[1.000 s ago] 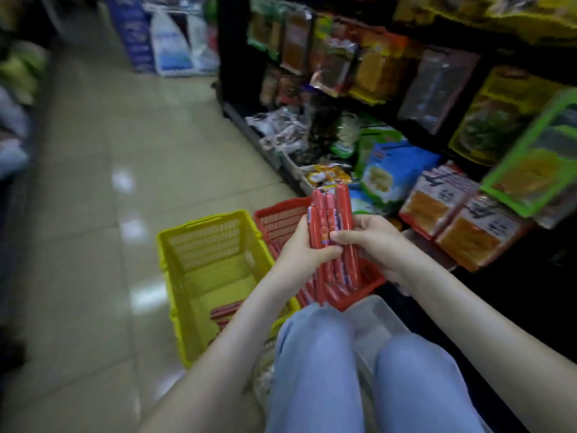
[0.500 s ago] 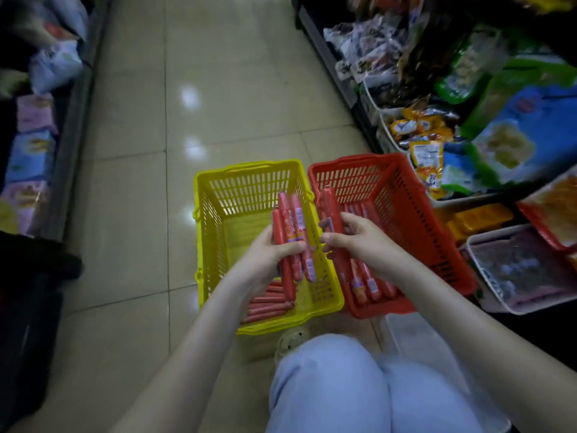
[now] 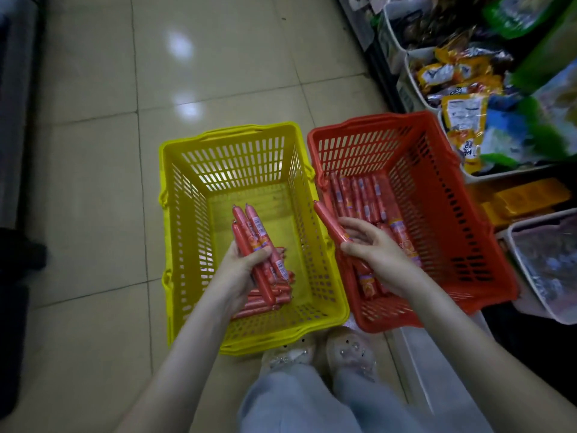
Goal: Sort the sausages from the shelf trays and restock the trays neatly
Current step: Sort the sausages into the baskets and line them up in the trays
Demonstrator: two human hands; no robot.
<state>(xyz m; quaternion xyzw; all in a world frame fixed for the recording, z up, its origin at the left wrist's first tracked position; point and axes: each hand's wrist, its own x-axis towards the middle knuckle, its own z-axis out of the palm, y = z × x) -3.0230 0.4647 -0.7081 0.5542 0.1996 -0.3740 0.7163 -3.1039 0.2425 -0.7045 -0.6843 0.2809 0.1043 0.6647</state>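
Two baskets stand side by side on the floor: a yellow basket [image 3: 187,232] on the left and a red basket [image 3: 462,232] on the right. My left hand [image 3: 237,273] grips a bundle of red sausages [image 3: 256,235] over the yellow basket, above a small pile of sausages [image 3: 281,295] on its bottom. My right hand [image 3: 374,251] holds one long red sausage [image 3: 327,218] over the left side of the red basket. Several more sausages [image 3: 362,195] lie in a row inside the red basket.
Shelf trays of snack packets [image 3: 462,85] line the right side. A white tray [image 3: 549,264] sits at the lower right, and a clear tray [image 3: 437,370] lies beside my knees. Tiled floor [image 3: 93,182] stretches to the left, bounded by a dark shelf base [image 3: 12,151].
My hands have split the bundle and come apart: the left went down over the yellow basket with most sausages, the right over the red basket with one. The view tilted down.
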